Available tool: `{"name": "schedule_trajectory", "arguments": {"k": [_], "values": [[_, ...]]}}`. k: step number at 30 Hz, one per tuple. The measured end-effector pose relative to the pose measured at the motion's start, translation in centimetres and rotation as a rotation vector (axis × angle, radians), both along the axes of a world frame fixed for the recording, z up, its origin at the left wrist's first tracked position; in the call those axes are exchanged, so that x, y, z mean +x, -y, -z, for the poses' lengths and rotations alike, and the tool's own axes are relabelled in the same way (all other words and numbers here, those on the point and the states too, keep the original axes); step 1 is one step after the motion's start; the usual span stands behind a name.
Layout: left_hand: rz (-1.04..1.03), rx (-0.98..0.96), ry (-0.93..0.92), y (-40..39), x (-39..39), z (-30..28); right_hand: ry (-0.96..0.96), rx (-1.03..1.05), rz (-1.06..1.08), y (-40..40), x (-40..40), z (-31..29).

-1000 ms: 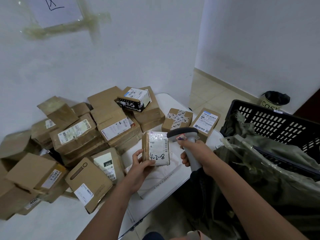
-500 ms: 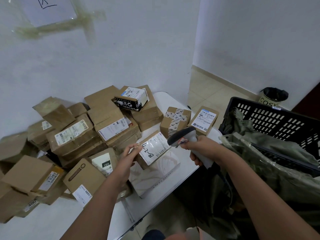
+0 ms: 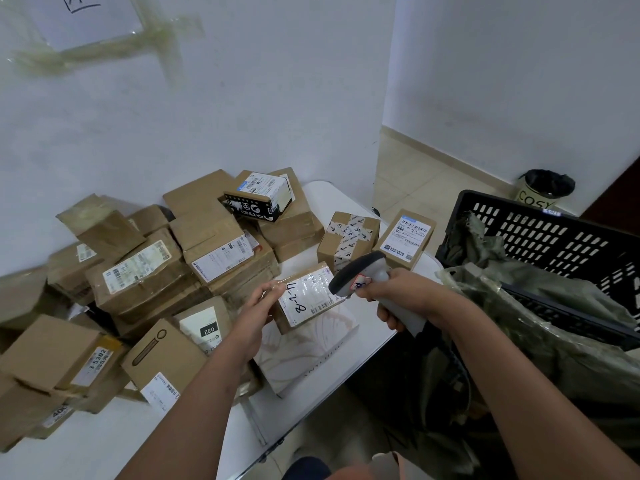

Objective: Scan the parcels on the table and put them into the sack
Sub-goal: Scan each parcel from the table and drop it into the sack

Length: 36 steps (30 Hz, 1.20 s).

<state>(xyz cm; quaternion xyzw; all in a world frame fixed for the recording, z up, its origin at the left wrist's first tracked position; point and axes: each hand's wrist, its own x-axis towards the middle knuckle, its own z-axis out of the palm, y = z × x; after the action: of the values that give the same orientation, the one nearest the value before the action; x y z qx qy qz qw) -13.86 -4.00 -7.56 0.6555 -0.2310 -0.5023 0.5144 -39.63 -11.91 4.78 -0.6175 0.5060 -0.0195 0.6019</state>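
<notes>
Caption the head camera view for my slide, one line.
Left hand holds a labelled parcel while the right hand points a handheld scanner at it, with the sack alongside.

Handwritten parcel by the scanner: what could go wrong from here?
1. The left hand pinches only one corner of the handwritten parcel, which lies tilted on the white flat box; it may slip.
2. The scanner in the right hand aims at a label under glossy tape, so glare might spoil the read.

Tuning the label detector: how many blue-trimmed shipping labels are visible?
2: one atop the black printed box on the pile, one on the small box at the right end of the table. Others may face away.
</notes>
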Motion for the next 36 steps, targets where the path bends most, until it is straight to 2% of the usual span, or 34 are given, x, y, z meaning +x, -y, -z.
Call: {"name": "schedule_trajectory", "arguments": {"k": [29, 36], "values": [[-0.007, 0.016, -0.035, 1.0, -0.4, 0.0, 0.025, 0.002, 0.035, 0.5, -0.2, -0.2], [0.035, 0.014, -0.034, 0.7, -0.8, -0.2, 0.083, 0.067, 0.151, 0.7, -1.0, 1.2]]}}
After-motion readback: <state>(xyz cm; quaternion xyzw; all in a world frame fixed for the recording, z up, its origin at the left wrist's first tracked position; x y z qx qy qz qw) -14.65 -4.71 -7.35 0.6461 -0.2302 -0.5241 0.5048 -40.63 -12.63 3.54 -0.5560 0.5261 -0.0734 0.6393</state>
